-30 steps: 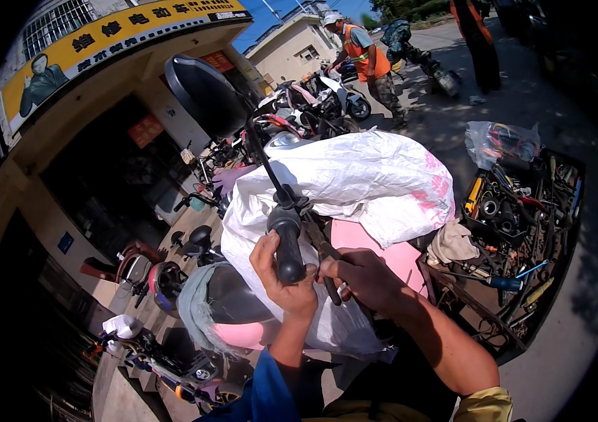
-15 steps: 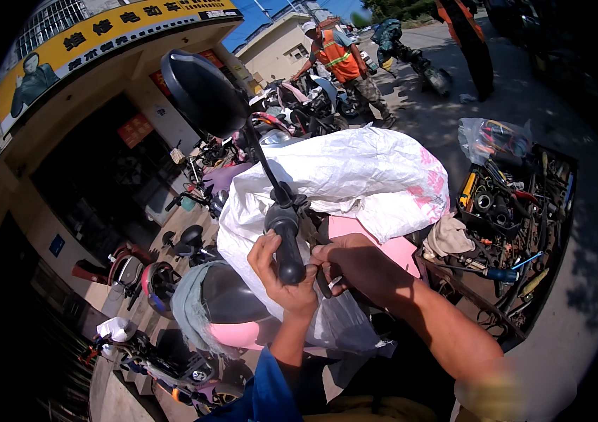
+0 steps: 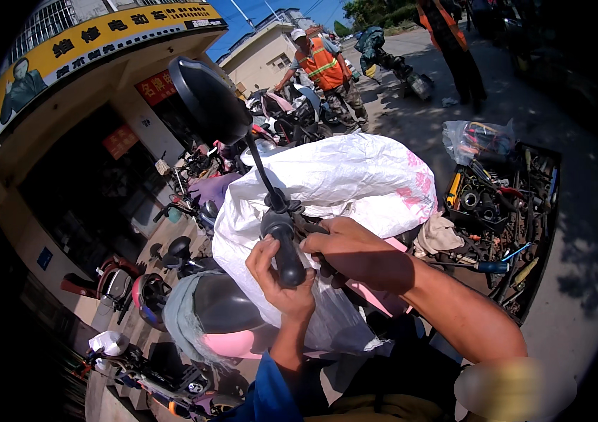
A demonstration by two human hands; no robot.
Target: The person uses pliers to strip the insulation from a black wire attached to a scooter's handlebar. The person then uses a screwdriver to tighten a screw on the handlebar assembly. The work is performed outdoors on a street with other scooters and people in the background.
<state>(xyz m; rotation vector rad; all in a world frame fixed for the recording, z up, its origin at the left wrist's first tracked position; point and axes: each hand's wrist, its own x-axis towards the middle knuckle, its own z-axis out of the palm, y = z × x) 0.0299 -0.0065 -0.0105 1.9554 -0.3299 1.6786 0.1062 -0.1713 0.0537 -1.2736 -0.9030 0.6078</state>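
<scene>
A black handlebar grip [image 3: 290, 261] points toward me, with a black rear-view mirror [image 3: 211, 100] on a stalk above it. My left hand [image 3: 286, 290] is closed around the grip from below and the left. Just right of the grip, my right hand [image 3: 351, 246] has its fingers curled in beside the lever mount; what they pinch is hidden under the hand. A large white woven sack [image 3: 355, 169] is draped over the front of the pink scooter [image 3: 232, 343], behind and below both hands. A grey-green cloth [image 3: 185, 313] hangs by its black seat-like panel.
To the right stands an open toolbox [image 3: 524, 309] full of tools, with a beige rag [image 3: 439, 235] and a clear plastic bag [image 3: 478, 141] at its edge. Parked scooters [image 3: 172, 376] line the shopfront at left. A person in an orange vest [image 3: 323, 67] stands beyond the sack.
My right hand has moved slightly up along the grip toward the mirror mount, its fingers turned further under. My left hand keeps its hold. The whole view has shifted a little.
</scene>
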